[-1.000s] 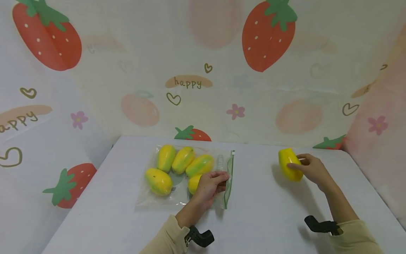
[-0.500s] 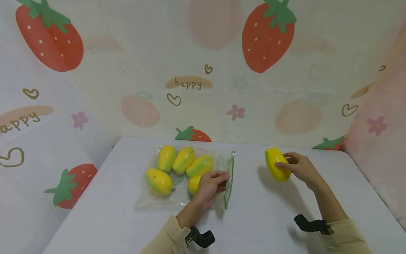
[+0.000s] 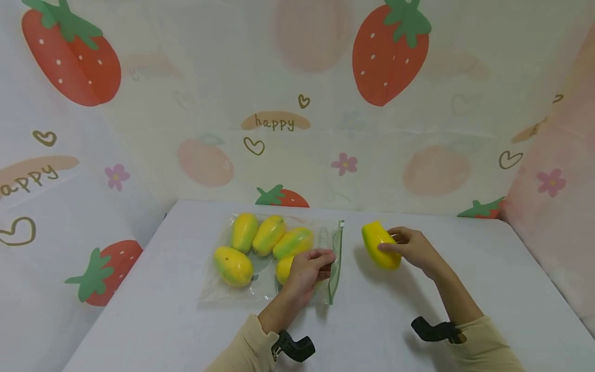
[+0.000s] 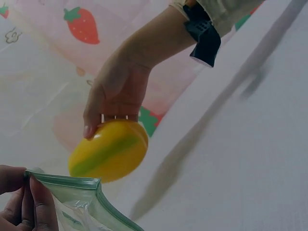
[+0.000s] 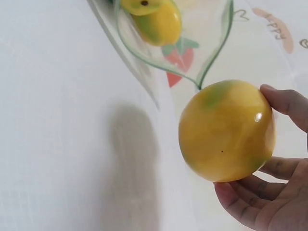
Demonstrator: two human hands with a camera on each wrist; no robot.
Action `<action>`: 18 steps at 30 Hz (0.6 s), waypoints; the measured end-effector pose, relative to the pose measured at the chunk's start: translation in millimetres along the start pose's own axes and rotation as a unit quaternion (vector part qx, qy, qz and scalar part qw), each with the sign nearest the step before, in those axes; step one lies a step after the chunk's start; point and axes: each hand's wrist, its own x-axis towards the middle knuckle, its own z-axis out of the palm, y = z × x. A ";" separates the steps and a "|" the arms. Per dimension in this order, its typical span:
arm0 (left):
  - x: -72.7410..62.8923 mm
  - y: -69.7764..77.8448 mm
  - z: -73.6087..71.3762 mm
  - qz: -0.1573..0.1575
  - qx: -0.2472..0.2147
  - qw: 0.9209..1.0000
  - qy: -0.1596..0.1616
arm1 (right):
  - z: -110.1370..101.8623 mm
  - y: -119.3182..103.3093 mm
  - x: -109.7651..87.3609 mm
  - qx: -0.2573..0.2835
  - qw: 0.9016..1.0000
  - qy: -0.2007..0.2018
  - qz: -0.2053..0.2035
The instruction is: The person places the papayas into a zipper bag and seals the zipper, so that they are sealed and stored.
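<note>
A clear zip bag point(image 3: 260, 292) with a green zip edge point(image 3: 337, 263) lies on the table, its mouth facing right. Inside are several yellow-green papayas point(image 3: 233, 266); one is partly covered by my left hand point(image 3: 304, 274). That hand pinches the bag's rim, and in the left wrist view the zip lips point(image 4: 67, 180) stand apart. My right hand point(image 3: 416, 250) grips another papaya point(image 3: 380, 245) by its side, above the table and a short way right of the bag's mouth. In the right wrist view this papaya point(image 5: 226, 132) shows its rounded end, thumb and fingers on opposite sides.
The white table point(image 3: 492, 268) reaches a printed strawberry backdrop point(image 3: 297, 165) behind it and side cloths at left and right. A black wrist camera point(image 3: 296, 347) sits at the left cuff, another black wrist camera point(image 3: 437, 329) at the right cuff.
My right hand has carried the papaya leftward across the table, nearer to the bag's mouth. The left hand and the bag have hardly moved.
</note>
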 end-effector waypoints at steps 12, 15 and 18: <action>0.3 3.6 2.2 -0.002 0.003 1.000 0.007 | 29.9 -3.3 7.8 0.003 1.000 -0.023 -0.011; 0.0 4.7 3.2 -0.004 0.007 1.000 0.011 | 37.1 -5.3 9.8 0.003 0.999 -0.031 -0.017; -0.2 5.9 3.9 -0.006 0.010 1.000 0.012 | 45.2 -7.5 13.5 0.011 0.999 -0.032 -0.017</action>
